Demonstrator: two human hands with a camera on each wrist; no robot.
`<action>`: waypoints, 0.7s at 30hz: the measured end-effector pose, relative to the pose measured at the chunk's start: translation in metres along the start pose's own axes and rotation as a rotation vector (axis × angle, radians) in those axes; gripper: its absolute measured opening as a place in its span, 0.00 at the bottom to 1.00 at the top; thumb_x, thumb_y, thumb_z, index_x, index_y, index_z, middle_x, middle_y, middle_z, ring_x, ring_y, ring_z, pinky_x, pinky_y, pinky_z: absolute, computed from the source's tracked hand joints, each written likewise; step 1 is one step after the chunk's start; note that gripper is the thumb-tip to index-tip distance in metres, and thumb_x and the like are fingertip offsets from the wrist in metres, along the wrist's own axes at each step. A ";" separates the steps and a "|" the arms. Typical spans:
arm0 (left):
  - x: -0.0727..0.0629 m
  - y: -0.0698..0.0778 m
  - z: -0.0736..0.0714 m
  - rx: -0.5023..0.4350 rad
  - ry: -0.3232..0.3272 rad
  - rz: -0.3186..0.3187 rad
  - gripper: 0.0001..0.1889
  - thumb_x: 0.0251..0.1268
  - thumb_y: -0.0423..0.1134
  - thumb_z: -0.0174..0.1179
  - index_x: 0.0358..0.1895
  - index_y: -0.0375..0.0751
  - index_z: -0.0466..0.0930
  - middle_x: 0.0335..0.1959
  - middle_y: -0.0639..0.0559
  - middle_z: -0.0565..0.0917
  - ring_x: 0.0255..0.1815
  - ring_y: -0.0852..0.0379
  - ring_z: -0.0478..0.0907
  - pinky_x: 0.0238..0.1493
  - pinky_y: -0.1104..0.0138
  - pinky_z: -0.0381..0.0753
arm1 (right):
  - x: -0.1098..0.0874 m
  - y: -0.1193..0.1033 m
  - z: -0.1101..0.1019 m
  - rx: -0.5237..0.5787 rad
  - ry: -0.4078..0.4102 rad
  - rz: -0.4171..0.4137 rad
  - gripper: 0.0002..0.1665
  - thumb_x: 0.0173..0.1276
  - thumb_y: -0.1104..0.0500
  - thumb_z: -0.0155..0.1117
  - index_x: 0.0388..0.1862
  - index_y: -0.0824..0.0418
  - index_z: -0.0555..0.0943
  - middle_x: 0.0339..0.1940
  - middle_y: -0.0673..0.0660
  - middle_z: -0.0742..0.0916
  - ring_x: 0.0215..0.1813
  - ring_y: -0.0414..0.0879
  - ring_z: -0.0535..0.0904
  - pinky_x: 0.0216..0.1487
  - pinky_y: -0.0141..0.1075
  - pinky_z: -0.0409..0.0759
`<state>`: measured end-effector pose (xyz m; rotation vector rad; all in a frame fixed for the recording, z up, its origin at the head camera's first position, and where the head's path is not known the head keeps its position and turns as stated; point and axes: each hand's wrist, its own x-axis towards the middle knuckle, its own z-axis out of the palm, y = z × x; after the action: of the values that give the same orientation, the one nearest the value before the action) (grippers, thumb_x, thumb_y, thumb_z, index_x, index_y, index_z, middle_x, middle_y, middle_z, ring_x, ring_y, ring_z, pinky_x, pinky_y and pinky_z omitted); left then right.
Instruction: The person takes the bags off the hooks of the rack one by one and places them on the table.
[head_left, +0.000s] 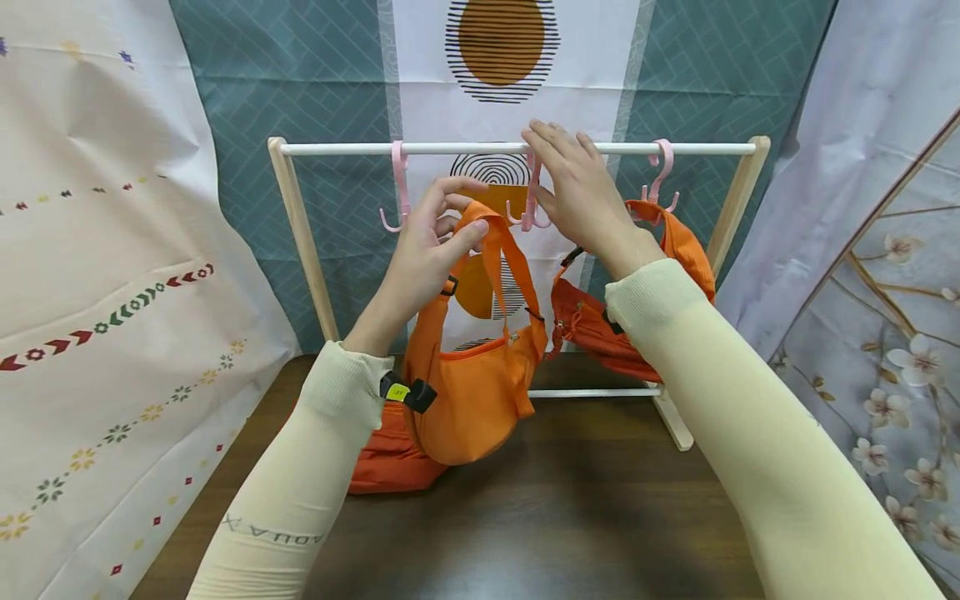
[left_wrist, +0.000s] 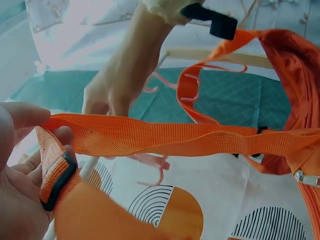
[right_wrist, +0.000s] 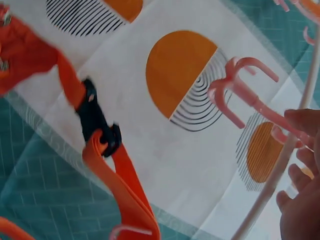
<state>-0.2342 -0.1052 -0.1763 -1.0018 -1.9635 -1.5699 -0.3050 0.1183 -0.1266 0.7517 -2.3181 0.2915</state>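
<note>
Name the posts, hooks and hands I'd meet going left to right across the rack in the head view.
Left wooden post, left pink hook, left hand, middle pink hook, right hand, right pink hook, right wooden post.

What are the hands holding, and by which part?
The left hand holds the orange bag by the top of its strap. The right hand is at the middle pink hook; whether it grips cannot be told.
</note>
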 end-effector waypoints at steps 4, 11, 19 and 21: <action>-0.003 -0.002 -0.003 0.011 -0.010 -0.008 0.21 0.77 0.34 0.59 0.69 0.40 0.71 0.51 0.42 0.78 0.39 0.45 0.80 0.47 0.56 0.81 | -0.021 0.000 0.006 0.121 0.132 -0.035 0.36 0.77 0.63 0.63 0.81 0.58 0.66 0.81 0.57 0.70 0.82 0.53 0.61 0.83 0.45 0.48; -0.005 -0.004 -0.004 0.026 -0.035 -0.009 0.22 0.77 0.34 0.60 0.69 0.41 0.71 0.50 0.43 0.78 0.37 0.48 0.79 0.44 0.63 0.78 | -0.067 -0.006 0.024 0.360 0.232 0.002 0.30 0.79 0.66 0.57 0.78 0.58 0.71 0.75 0.58 0.76 0.75 0.53 0.70 0.77 0.45 0.65; -0.006 -0.006 -0.006 0.027 -0.045 -0.022 0.21 0.77 0.33 0.59 0.69 0.39 0.71 0.48 0.43 0.78 0.37 0.48 0.79 0.44 0.63 0.79 | -0.109 -0.008 0.059 0.534 0.175 0.068 0.32 0.76 0.69 0.59 0.78 0.61 0.70 0.74 0.62 0.76 0.74 0.56 0.71 0.75 0.53 0.67; -0.006 -0.007 -0.006 0.022 -0.048 -0.020 0.21 0.77 0.33 0.59 0.69 0.39 0.71 0.48 0.43 0.78 0.37 0.47 0.79 0.43 0.63 0.78 | -0.117 -0.007 0.070 0.586 0.120 0.101 0.33 0.76 0.70 0.60 0.79 0.63 0.68 0.73 0.64 0.75 0.74 0.58 0.70 0.74 0.55 0.68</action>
<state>-0.2365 -0.1131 -0.1832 -1.0235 -2.0244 -1.5450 -0.2673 0.1369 -0.2565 0.8594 -2.1680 1.0614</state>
